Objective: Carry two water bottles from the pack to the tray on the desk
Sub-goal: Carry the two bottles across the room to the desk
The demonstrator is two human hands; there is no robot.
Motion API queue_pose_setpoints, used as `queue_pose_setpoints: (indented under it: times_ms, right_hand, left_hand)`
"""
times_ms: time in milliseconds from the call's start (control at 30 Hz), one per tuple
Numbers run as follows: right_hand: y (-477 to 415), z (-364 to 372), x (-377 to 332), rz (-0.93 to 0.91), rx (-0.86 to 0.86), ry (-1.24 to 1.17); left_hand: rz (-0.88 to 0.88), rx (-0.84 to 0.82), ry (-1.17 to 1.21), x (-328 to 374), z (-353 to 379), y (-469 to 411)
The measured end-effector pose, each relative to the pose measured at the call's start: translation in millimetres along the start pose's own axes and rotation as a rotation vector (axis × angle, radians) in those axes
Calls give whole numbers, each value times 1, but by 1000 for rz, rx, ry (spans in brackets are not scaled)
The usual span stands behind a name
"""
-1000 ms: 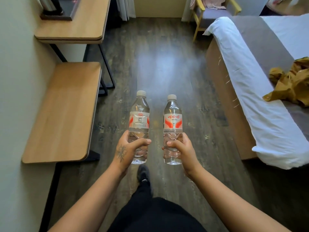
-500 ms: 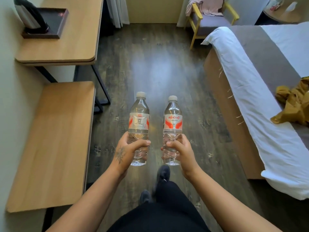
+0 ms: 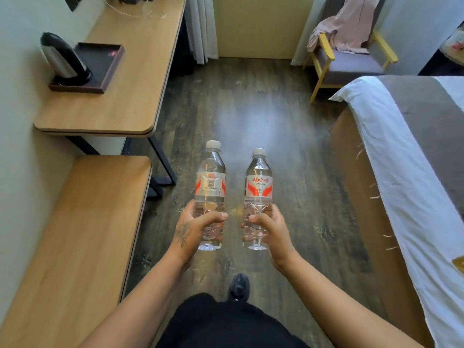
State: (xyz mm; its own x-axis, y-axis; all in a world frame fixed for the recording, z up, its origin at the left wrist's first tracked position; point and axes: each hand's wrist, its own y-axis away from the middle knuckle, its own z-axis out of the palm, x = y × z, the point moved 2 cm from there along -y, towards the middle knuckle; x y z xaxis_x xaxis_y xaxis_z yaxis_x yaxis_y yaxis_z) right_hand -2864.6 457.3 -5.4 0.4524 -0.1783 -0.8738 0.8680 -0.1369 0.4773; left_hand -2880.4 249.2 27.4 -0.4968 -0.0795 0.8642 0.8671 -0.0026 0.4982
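A narrow bedroom here, dark wood-look floor [image 3: 251, 116] running up the middle, a bed [image 3: 406, 151] with a white sheet and grey cover along the right, and pale walls on the left. Against that left wall sits a low wooden bench [image 3: 75, 234], and just beyond it, higher up, the wooden desk [image 3: 130, 79] on black legs. On the desk, close to the wall, lies the dark tray [image 3: 105, 64], and a steel kettle [image 3: 62, 59] with a black base stands in its near left corner; the rest of the tray looks bare. At the far end there's a yellow-framed armchair [image 3: 351, 64] with a pink garment [image 3: 349, 23] draped over its back.

And in the centre, the person, both arms out in front over the floor. The left hand [image 3: 193, 232], tattoo on its back, is wrapped around the lower half of the left bottle [image 3: 210, 182], thumb across the front. The right hand [image 3: 271, 229] is clamped the same way on the right bottle [image 3: 259, 182]. Both bottles upright, white caps on, red and white labels, clear water inside. They're side by side with a gap between them, not touching. Both are in the air, well short of the tray, which is ahead and off to the left. A dark shoe [image 3: 238, 287] shows on the floor below the hands, black clothing beneath.
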Motion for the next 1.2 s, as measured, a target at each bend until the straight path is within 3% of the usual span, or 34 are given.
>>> queue_pose_setpoints:
  times_ms: [367,833,1200]
  right_hand:
    - [-167,33,-89,-26,14,-7]
    - [-373,113,-190,-24,38,7]
    - [-532,126,-268,5,6,-24]
  left_hand:
    - [9,9,80,84,11,-172]
    - [2,-64,5,204,-12,-403]
    - [-35,-48,15,282,4,-568]
